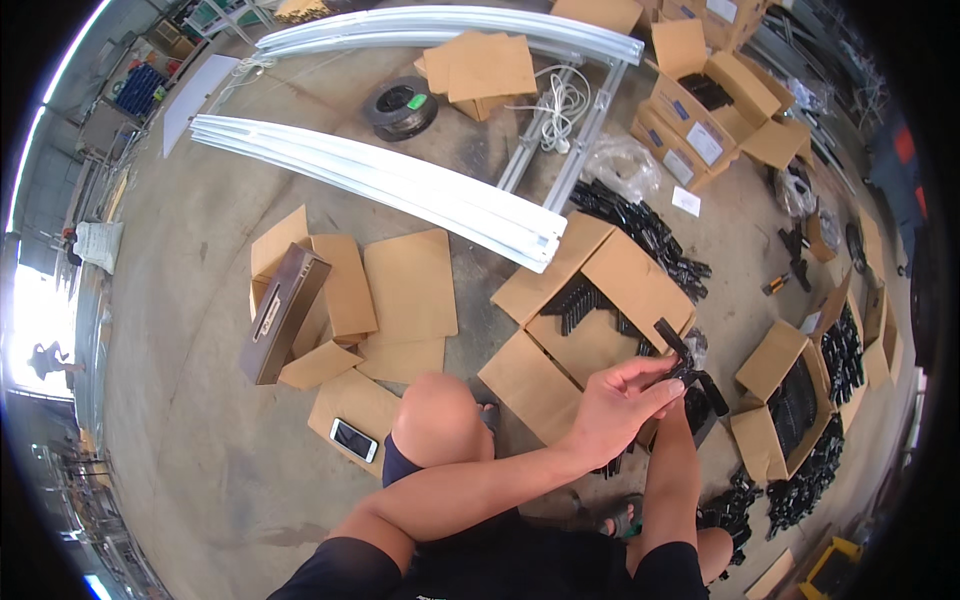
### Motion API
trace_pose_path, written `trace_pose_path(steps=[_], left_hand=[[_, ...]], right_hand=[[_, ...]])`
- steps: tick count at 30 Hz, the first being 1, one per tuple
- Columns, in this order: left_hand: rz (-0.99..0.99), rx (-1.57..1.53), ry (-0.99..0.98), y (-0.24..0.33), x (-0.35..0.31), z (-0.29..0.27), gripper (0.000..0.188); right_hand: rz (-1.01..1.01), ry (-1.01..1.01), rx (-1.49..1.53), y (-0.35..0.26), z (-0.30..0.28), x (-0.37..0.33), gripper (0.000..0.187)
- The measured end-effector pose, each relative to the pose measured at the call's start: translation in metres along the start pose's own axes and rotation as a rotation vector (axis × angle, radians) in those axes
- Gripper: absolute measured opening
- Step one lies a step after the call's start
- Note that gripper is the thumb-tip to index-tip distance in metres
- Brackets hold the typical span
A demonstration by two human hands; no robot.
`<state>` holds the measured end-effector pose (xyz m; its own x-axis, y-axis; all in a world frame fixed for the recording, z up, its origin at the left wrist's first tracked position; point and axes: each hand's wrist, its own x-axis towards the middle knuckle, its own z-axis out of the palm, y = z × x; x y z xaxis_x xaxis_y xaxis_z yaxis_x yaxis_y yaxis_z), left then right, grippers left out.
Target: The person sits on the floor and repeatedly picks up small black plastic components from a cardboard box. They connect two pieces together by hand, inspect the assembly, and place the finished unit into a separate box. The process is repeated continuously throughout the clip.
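My left hand (pixel 630 400) reaches across to the right, thumb and fingers pinched on a black angled bracket-like part (pixel 686 368) with two bar-shaped arms. My right hand (pixel 676 412) is just below that part, largely hidden behind my left hand, so its grip does not show. Beneath the hands stands an open cardboard box (pixel 537 385), its flaps folded out. Similar black parts (pixel 578 302) lie in rows inside it. A bit of clear plastic (pixel 697 345) shows beside the held part.
Loose black parts (pixel 645 235) are heaped beyond the box; more fill a carton (pixel 762 445) at right. White metal rails (pixel 380 180) lie across the floor ahead. At left are a phone (pixel 354 440) on cardboard and a carton (pixel 345 285) with a brown case (pixel 283 315).
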<state>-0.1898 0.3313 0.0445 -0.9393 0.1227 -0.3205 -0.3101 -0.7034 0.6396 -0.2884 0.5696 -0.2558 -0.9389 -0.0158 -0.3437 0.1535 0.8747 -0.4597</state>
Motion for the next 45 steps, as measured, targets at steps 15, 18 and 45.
trace_pose_path(steps=[15,18,45], left_hand=[[0.090,-0.238,0.012,0.006,-0.003,0.002,0.026],[0.107,-0.221,-0.024,-0.014,-0.007,0.006,0.025],[0.052,0.000,-0.045,-0.068,-0.025,0.025,0.032]], right_hand=[[-0.080,0.498,0.811,-0.086,-0.141,-0.126,0.011],[-0.220,0.460,1.131,-0.139,-0.186,-0.182,0.007],[-0.244,0.514,1.562,-0.167,-0.158,-0.241,0.015]])
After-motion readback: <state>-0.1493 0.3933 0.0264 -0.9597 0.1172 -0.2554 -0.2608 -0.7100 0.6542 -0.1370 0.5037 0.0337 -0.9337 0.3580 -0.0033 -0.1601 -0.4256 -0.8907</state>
